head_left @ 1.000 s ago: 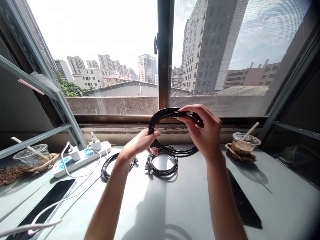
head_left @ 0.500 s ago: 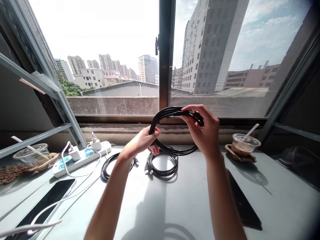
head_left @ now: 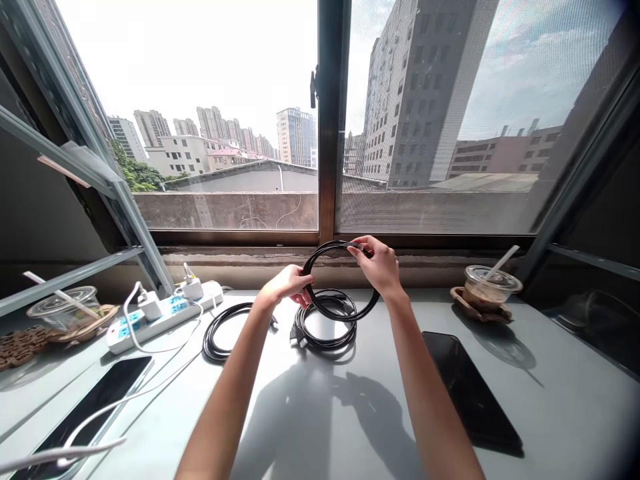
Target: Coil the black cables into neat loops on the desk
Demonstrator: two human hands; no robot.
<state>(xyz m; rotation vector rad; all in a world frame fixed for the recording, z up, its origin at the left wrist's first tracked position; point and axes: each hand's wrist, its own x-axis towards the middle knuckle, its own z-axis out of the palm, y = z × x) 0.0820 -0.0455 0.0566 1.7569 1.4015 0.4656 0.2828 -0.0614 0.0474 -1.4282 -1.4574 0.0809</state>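
A coiled black cable (head_left: 320, 253) is held up in a loop between my two hands. My left hand (head_left: 287, 284) is closed around the left side of the loop, thumb on top. At the loop's upper right, my right hand (head_left: 379, 263) pinches the cable near one of its ends; the fingers partly hide that end. Behind and below the held loop, a second coiled black cable (head_left: 327, 345) lies on the table, its plugs at its left side. A third black coil (head_left: 213, 337) rests farther left, partly behind my left forearm.
A white power strip (head_left: 165, 317) with chargers and white cords stands at left. Phones lie at left (head_left: 95, 407) and right (head_left: 473, 390). Drink cups with straws stand at far left (head_left: 63, 310) and right (head_left: 487, 290). The window frame (head_left: 327, 200) rises behind the table (head_left: 310, 427).
Both hands have lowered the held cable loop and moved it away from me, nearer the coil on the table. My right hand has shifted left, showing more of the right phone.
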